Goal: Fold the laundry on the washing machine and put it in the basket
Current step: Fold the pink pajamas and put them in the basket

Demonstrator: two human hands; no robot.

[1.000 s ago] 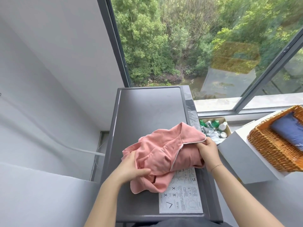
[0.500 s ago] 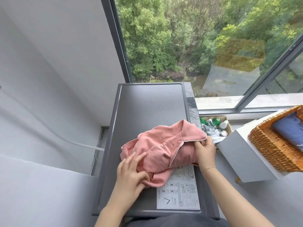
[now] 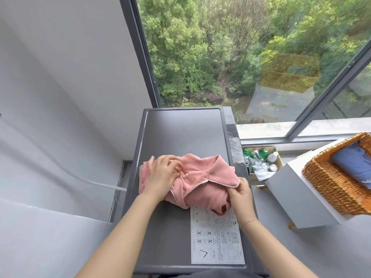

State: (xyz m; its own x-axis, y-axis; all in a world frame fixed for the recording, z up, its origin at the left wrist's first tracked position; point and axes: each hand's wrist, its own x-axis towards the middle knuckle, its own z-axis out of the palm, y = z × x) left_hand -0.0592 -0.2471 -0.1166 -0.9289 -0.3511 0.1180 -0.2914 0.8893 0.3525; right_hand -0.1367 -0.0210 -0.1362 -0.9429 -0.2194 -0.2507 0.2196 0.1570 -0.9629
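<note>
The washing machine fills the middle, its grey top mostly bare at the far end. A wicker basket is seen well apart at the right, with a folded blue garment already laid inside. A pink garment is bunched near the middle of the top, not yet folded. Its left side is pressed by the left hand, fingers loosely bent; its piped edge is pinched by the right hand. Folding and basket placement remain.
</note>
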